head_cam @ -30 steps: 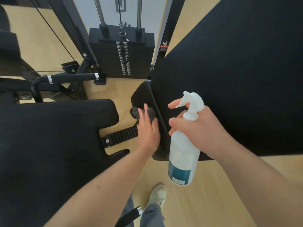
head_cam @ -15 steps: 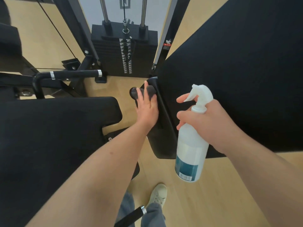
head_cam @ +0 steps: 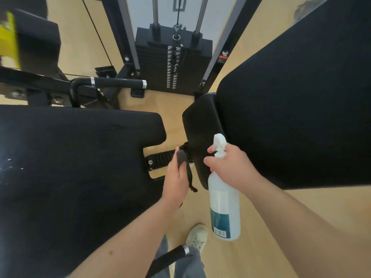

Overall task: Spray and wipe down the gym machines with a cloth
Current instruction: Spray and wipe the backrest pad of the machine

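Right of the seat pad [head_cam: 80, 157] | my right hand [head_cam: 230, 167] curls round the neck of the white spray bottle [head_cam: 223, 199], nozzle up | my left hand [head_cam: 176, 183] grips the grey cloth [head_cam: 181, 157] just beside the narrow pad [head_cam: 198, 129] | weight stack [head_cam: 156, 63] beyond.

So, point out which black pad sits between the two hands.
The small rounded pad in the middle, between the left hand with the grey cloth and the right hand holding the spray bottle. The wide left pad and big right pad lie outside.
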{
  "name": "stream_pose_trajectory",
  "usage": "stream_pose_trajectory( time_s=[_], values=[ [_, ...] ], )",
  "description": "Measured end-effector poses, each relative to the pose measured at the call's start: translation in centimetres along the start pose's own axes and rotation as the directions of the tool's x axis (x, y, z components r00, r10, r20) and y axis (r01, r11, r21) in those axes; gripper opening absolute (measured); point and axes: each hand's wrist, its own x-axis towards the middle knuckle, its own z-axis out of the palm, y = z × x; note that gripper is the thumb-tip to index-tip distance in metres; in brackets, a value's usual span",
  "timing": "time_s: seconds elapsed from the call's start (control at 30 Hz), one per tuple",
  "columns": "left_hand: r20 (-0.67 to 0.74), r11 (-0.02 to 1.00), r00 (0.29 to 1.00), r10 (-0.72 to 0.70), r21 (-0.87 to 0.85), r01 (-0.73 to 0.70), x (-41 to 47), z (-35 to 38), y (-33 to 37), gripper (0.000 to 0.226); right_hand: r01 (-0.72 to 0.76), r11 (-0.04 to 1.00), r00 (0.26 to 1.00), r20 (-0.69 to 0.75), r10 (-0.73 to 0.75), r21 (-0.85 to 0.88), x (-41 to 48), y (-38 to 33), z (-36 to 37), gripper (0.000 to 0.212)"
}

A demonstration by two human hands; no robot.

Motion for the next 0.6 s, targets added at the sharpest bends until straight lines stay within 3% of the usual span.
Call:
stream_pose_trajectory(
  time_s=[0.23, 0.4, 0.6],
  values=[
    [-0.073, 0.997, 0.997, -0.026, -0.075, 0.021, 2.2, -2.6, 2.3, 0.053, 0.001, 0.999, 0.995, -0.098, 0.003, 0.045, 4.6, -1.3, 4.6, 0.017],
    [-0.166, 0.991, 0.985, -0.051, -0.132, 0.029, 4.1, -3.8, 2.7, 0.051, -0.085, 0.994, 0.969, -0.238, 0.068, -0.062, 7.0, -2.0, 7.2, 0.020],
    [-0.145, 0.987, 0.986, -0.086, -0.145, 0.065, 3.9, -4.6, 2.5, 0.053, -0.087, 0.995, 0.978, -0.194, 0.075, -0.056, 5.7, 0.1, 8.1, 0.024]
  ],
)
